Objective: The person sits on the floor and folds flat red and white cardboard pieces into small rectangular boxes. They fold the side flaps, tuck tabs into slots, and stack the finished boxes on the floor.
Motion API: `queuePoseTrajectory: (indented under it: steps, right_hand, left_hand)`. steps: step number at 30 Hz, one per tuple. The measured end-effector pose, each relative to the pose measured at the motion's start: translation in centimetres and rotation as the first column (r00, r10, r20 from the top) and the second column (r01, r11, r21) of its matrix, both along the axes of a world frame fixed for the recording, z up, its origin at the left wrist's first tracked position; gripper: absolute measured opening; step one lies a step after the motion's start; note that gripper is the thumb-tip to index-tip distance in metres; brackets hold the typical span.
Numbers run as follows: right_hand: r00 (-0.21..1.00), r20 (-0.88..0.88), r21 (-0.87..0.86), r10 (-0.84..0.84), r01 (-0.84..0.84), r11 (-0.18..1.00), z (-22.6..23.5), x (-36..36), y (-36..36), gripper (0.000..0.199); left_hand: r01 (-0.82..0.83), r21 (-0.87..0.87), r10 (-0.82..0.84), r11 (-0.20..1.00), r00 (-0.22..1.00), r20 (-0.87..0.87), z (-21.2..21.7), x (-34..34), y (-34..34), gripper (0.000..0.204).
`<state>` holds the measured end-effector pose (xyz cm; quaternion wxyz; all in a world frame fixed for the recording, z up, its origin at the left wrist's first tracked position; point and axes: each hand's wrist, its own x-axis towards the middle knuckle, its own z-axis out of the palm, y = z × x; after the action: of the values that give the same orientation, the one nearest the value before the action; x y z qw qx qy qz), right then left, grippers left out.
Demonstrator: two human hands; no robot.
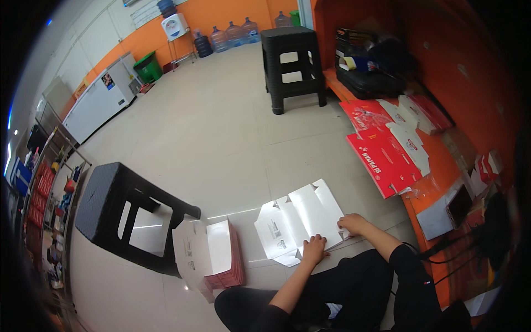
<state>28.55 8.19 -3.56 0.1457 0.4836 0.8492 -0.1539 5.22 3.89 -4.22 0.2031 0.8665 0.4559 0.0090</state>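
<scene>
A flat, unfolded cardboard box blank [310, 207], white on its upper side with small dark print, lies in front of my knees just above the floor. My left hand [315, 249] grips its near edge, fingers on top and thumb underneath. At the right corner my right hand [353, 224] is closed on the edge, its fingers bent over the card. To the left stands a thick stack of box blanks [227, 274] with red sides, the white inner faces up.
A black plastic stool [102, 213] stands beside the stack, another stool [290, 39] farther off. Along the right, an orange shelf [417, 213] holds red flat boxes [381, 163], a phone [459, 206] and dark cables. A metal rack [61, 157] with goods is at the left.
</scene>
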Motion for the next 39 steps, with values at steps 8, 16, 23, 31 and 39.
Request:
queuePoseTrajectory:
  steps: [8,16,23,31,39]
  right_hand:
    - [0.937,-0.094,-0.260,-0.336,0.303,0.917,2.6,0.7,0.6,0.019]
    - [0.670,-0.540,-0.045,-0.510,0.582,0.812,5.6,1.0,-0.2,0.021]
    - [-0.014,-0.825,-0.481,-0.565,0.543,0.689,11.0,-0.8,-1.8,0.017]
    - [0.319,-0.937,0.042,-0.146,0.517,0.855,20.5,-3.5,-4.5,0.011]
    - [-0.039,-0.983,-0.185,-0.182,0.293,0.938,23.4,-2.8,-4.6,0.010]
  left_hand:
    - [0.177,-0.112,-0.192,0.978,0.970,-0.147,0.3,-0.1,3.5,0.032]
    - [-0.086,-0.243,0.140,0.966,0.966,0.216,2.2,-2.0,5.4,0.034]
    - [0.037,-0.816,0.403,0.576,0.856,0.323,8.8,-4.0,4.9,0.053]
    - [0.206,-0.866,0.601,0.456,0.647,0.470,11.7,-6.0,2.9,0.049]
    - [0.379,-0.846,0.693,0.375,0.491,0.527,16.1,-6.8,2.4,0.046]
